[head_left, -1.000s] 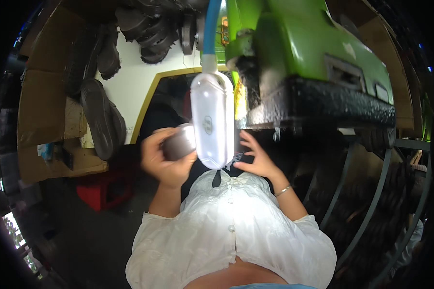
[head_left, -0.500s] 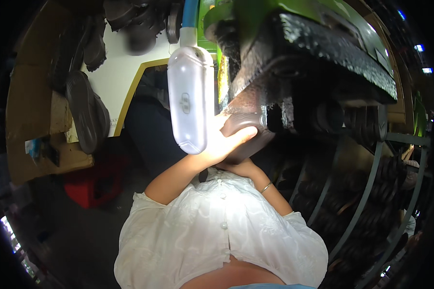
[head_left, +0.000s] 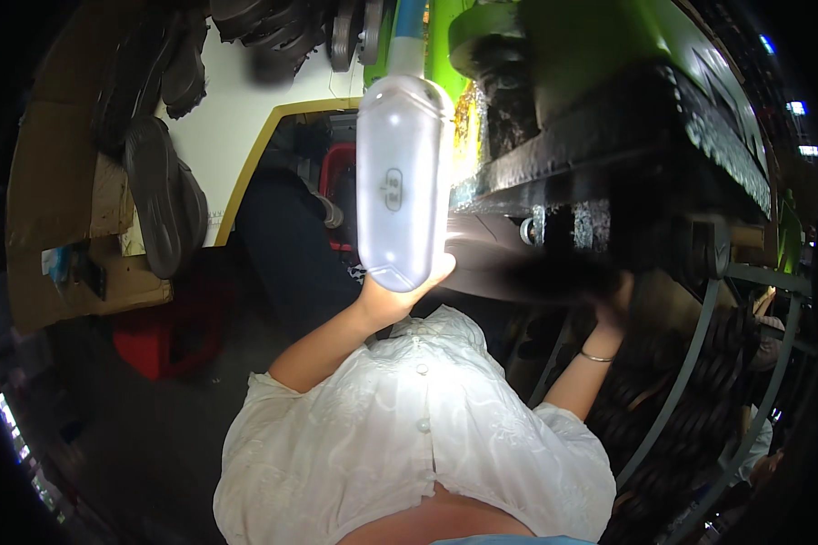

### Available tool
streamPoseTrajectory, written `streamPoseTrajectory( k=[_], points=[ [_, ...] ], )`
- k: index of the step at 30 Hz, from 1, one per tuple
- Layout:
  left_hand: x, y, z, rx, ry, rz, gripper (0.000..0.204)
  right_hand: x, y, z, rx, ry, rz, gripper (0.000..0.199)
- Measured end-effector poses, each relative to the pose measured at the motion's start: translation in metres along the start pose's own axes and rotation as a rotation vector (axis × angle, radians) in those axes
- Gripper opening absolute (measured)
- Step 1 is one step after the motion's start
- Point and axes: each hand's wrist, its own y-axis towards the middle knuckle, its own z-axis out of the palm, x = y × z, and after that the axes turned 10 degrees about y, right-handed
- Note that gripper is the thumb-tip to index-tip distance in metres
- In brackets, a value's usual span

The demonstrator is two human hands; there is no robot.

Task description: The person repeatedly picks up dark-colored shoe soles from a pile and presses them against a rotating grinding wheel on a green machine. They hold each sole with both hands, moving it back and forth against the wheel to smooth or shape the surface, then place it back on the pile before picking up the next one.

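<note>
Gripping one dark brown shoe (head_left: pixel 489 256), the left hand (head_left: pixel 388 301) curled; the right hand (head_left: pixel 616 304) was too blurred to tell.

Hands: two, one left hand (head_left: pixel 391 296) and one right hand (head_left: pixel 614 304). Bracelet (head_left: pixel 596 358): one. Brown shoe (head_left: pixel 483 241) in the middle: one. Lamp (head_left: pixel 403 195): one. Green machine (head_left: pixel 600 54), far right: one. White table (head_left: pixel 236 109) with a yellow edge: one. Dark shoes (head_left: pixel 154 200) on the left: at least four; standing shoes (head_left: pixel 344 34) at the far side: two; between these groups, overlap and blur prevent a count. Cardboard box (head_left: pixel 59 182), left: one. Red stool (head_left: pixel 153 341), left: one. White shirt (head_left: pixel 354 427), near: one, with at least two buttons (head_left: pixel 423 425). Metal rack (head_left: pixel 673 400), right: one, its contents too dark to count.
</note>
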Motion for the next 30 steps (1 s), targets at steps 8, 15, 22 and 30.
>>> streamPoseTrajectory(
  k=[8, 15, 22, 30],
  points=[
    [-0.01, -0.006, -0.008, -0.041, -0.113, -0.088, 0.032, 0.038, 0.058, 0.057, -0.207, 0.323, -0.377, 0.044],
    [-0.018, -0.016, -0.038, -0.258, -0.148, 0.038, 0.032, 0.024, 0.053, 0.104, -0.133, 0.725, -0.247, 0.041],
    [0.0, -0.03, -0.078, -0.237, 0.037, -0.03, 0.034, 0.0, 0.039, 0.141, -0.138, 1.064, -0.008, 0.036],
    [0.006, -0.072, -0.123, -0.273, 0.082, -0.018, 0.043, -0.001, 0.027, 0.202, 0.013, 1.139, 0.012, 0.036]
  ],
)
